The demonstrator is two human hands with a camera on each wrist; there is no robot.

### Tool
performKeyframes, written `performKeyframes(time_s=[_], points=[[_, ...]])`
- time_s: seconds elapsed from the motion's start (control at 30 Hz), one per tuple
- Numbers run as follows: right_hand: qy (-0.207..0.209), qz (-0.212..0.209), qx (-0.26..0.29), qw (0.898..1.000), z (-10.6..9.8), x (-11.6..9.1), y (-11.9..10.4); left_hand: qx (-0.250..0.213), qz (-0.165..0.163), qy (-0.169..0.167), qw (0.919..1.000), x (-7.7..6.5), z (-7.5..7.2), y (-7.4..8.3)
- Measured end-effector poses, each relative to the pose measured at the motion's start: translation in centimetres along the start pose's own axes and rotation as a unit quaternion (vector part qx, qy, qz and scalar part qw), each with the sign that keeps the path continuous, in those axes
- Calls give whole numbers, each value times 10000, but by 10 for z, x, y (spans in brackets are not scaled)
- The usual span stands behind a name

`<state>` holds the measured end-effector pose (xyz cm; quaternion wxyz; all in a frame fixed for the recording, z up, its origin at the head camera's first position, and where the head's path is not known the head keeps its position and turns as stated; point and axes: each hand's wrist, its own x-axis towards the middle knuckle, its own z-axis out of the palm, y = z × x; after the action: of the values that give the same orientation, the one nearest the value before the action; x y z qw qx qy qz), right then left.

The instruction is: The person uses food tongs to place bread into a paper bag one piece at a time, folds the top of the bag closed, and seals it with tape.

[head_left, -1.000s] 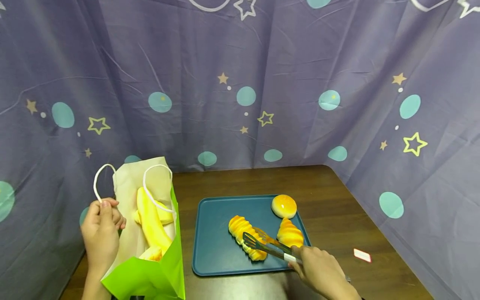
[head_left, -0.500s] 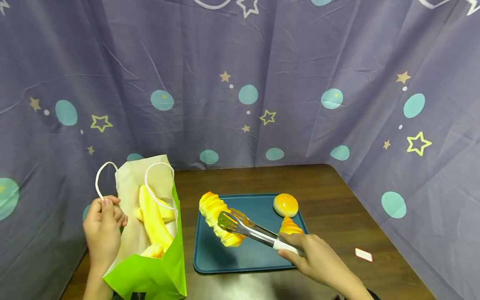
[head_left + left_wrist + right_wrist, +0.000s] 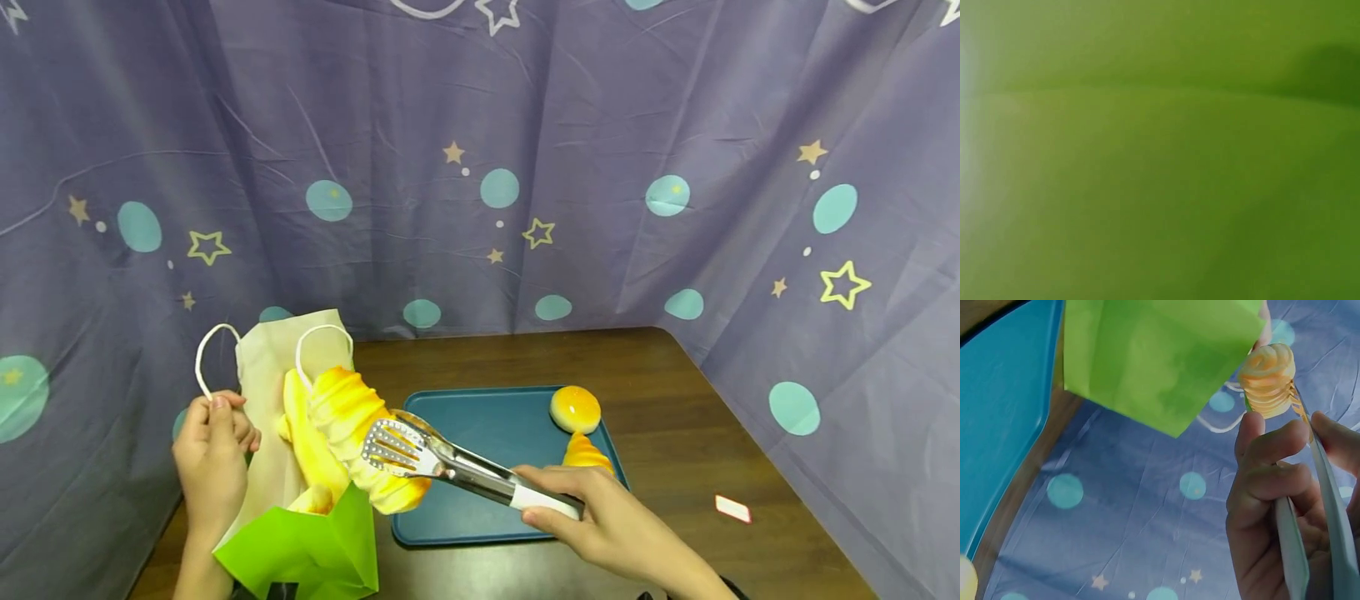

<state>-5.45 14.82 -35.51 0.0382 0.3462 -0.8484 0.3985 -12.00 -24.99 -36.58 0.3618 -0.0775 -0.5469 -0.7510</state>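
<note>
My right hand [image 3: 600,517] grips a pair of metal tongs [image 3: 480,473] with white grips. Between the tongs' slotted ends hangs a long ridged bread roll [image 3: 345,417], held up at the right rim of a green paper bag [image 3: 330,542]. In the right wrist view the same roll [image 3: 1267,381] shows end-on in the tongs. My left hand [image 3: 213,458] pinches the bag's white cord handle [image 3: 201,358] at the left side. Inside the bag lie a long yellow bread [image 3: 309,442] and other pieces, partly hidden by the roll. Green paper [image 3: 1160,175] fills the left wrist view, blurred.
A dark blue tray [image 3: 480,425] lies on the brown table [image 3: 675,400]. On its right side are a round bun [image 3: 576,409] and a ridged croissant-like bread [image 3: 585,452], partly behind my right hand. A small white card [image 3: 732,508] lies farther right. A patterned curtain [image 3: 420,167] hangs behind.
The tongs have lifted the ridged bread roll off the tray and carried it left to the bag's rim. My left hand stays on the handle.
</note>
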Motion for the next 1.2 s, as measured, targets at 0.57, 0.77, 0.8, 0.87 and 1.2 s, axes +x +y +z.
performKeyframes(time_s=[0.57,0.77,0.8,0.87,1.2], points=[[-629,463,1056,9913,39,43,-17,719,-331,619,9949,-3,-1,3],[-599,648,1153,9894,44,51,-22,755,-252,622,9949,-3,0,3],[-549,663,1131,9898,45,51,-23,755,-298,637,9947,-3,1,3],[-402,663,1071,9912,46,52,-25,689,-395,658,9947,-4,1,4],[295,569,496,9967,58,61,-30,-156,41,83,9998,-6,1,1]])
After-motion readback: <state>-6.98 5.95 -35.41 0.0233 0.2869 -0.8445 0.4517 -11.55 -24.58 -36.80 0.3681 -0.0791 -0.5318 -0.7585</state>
